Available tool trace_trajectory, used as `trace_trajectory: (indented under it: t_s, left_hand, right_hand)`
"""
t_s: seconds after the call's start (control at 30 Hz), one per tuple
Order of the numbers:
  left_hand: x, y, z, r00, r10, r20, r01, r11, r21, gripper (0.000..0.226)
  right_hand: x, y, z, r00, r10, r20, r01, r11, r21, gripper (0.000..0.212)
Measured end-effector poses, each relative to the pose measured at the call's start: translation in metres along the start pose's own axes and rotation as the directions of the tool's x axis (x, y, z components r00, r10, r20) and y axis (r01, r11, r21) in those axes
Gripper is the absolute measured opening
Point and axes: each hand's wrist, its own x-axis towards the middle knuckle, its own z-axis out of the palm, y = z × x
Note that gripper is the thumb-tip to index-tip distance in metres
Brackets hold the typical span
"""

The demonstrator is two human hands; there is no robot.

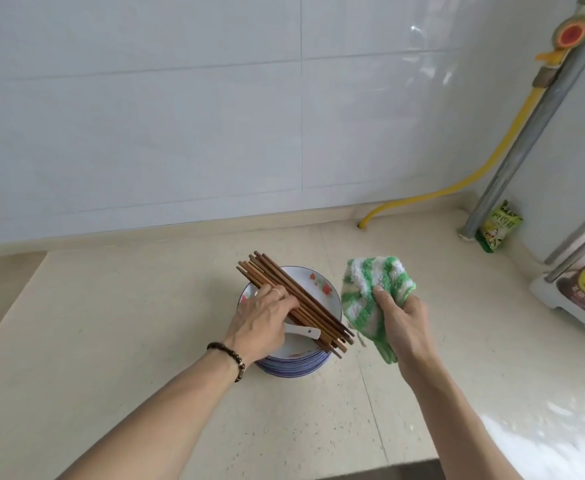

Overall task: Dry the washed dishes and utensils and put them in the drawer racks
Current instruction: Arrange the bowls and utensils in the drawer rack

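Two hands: left hand (261, 318) grips chopsticks (294, 299), right hand (403, 322) holds cloth (370, 289).

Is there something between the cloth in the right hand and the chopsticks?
Nothing visible. The cloth in the right hand is beside the chopsticks, which the left hand holds over the stacked plates; only open air separates them.
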Motion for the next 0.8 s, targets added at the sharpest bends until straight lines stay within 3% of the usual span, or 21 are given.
trace_trajectory:
  t_s: [0.13,0.3,0.63,0.8]
  left_hand:
    - [0.002,0.000,0.002,0.999,0.038,0.011,-0.038,0.999,-0.039,0.034]
    - [0.004,0.007,0.003,0.983,0.164,0.085,-0.163,0.986,-0.014,0.051]
    - [-0.008,0.004,0.017,0.917,0.375,-0.134,-0.354,0.922,0.157,0.019]
    - [-0.013,-0.001,0.009,0.924,0.333,-0.188,-0.314,0.942,0.120,0.022]
  right_hand:
    - [0.003,0.004,0.001,0.999,0.031,-0.036,-0.031,1.000,-0.001,0.025]
    - [0.004,0.006,0.002,0.998,0.041,-0.038,-0.042,0.999,-0.009,0.029]
    - [-0.007,0.008,-0.002,0.999,0.039,-0.027,-0.039,0.999,0.003,0.027]
    - [-0.010,0.006,-0.003,0.998,0.041,-0.047,-0.041,0.999,-0.008,0.031]
